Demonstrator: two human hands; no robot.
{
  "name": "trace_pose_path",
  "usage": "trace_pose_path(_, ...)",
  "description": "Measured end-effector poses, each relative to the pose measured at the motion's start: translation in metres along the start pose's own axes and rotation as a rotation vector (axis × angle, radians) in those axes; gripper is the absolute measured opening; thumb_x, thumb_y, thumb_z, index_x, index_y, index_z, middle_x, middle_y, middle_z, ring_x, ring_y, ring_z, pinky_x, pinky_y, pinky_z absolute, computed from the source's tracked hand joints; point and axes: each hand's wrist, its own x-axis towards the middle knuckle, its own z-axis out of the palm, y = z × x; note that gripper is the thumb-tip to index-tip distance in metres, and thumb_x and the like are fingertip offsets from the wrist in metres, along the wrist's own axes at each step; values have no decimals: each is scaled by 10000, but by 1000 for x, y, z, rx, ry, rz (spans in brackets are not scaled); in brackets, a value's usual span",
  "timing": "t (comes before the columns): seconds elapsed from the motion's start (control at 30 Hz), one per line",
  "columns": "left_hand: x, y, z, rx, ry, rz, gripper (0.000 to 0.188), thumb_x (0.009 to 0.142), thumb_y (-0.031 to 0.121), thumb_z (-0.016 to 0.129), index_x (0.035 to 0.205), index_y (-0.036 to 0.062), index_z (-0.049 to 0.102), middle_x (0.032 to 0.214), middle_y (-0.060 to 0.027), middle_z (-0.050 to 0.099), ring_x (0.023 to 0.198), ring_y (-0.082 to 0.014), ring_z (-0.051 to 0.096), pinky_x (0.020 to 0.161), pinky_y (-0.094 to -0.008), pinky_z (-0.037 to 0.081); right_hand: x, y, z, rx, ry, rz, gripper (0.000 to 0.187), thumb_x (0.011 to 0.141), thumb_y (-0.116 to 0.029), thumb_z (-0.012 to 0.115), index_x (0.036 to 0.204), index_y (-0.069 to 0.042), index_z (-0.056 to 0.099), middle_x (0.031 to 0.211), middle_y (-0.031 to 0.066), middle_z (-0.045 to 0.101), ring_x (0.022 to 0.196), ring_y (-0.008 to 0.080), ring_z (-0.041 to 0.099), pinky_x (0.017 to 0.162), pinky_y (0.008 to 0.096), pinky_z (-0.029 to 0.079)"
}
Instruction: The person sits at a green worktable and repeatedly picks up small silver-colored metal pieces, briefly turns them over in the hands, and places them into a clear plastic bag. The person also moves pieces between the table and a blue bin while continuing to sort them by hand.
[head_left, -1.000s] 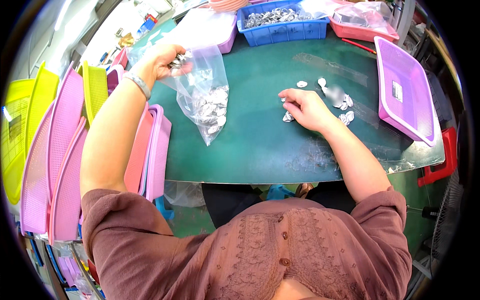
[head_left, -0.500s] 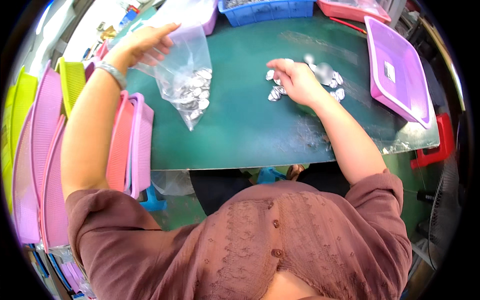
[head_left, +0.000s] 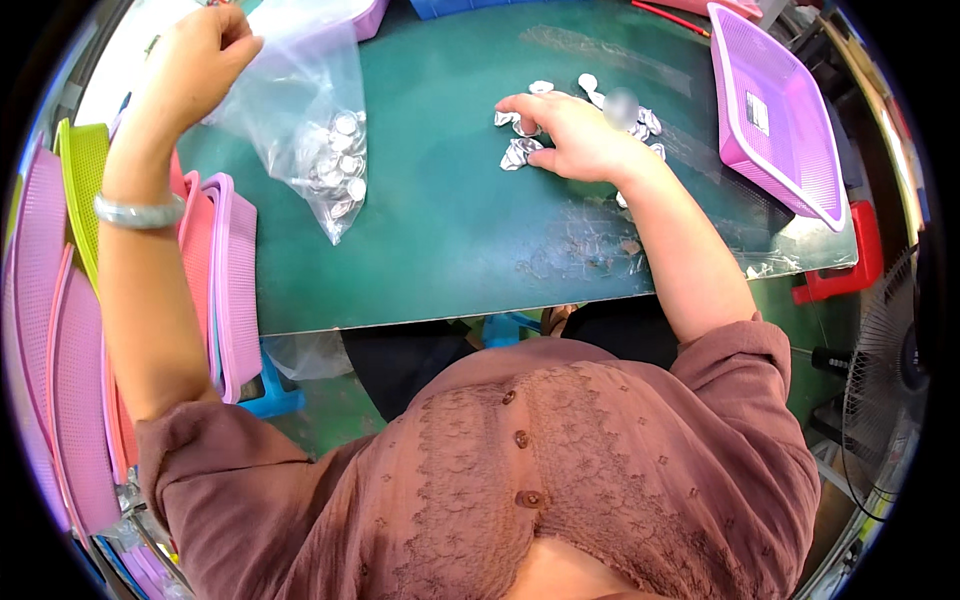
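Observation:
Near the far left edge of the table, my left hand (head_left: 203,62) is raised with its fingers curled closed; what they hold, if anything, I cannot make out. Beside it, a clear plastic bag (head_left: 287,105) lies on the green table (head_left: 420,215), with many small silvery pieces (head_left: 343,165) gathered in its near end. Right of the middle, my right hand (head_left: 580,138) rests palm down among loose, crumpled-looking silvery pieces (head_left: 520,153). Its fingers and thumb are spread around some of them. More pieces (head_left: 588,82) lie beyond and to the right of it.
A purple basket (head_left: 780,130) stands on the table's right side. Blue and pink containers line the far edge, near a red stick (head_left: 670,18). Stacked pink, purple and green baskets (head_left: 235,285) crowd the left side. A fan (head_left: 885,350) and a red stool (head_left: 845,255) are at the right.
My left hand has moved left and farther away, and its fingers have curled from stretched out. My right thumb has spread toward the silvery pieces. The whole view has shifted slightly.

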Motion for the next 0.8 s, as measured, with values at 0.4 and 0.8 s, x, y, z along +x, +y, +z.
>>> trace_pose_path(0.4, -65, 155, 127, -651, 686, 431, 97, 685, 16, 646, 769, 28, 600, 819, -102, 586, 767, -285, 571, 677, -382, 469, 4, 0, 8, 79, 134, 1, 445, 700, 22, 583, 1133, -49, 513, 753, 89, 594, 695, 260, 574, 649, 331, 460)
trace_pose_path(0.8, -47, 138, 174, -1997, -397, -365, 218, 908, 227, 503, 907, 17, 561, 754, -61, 606, 640, -115, 578, 561, -211, 467, 7, -23, 21, 191, 331, -147, 470, 698, 29, 606, 1142, -100, 523, 743, 36, 581, 726, 209, 562, 643, 310, 462)
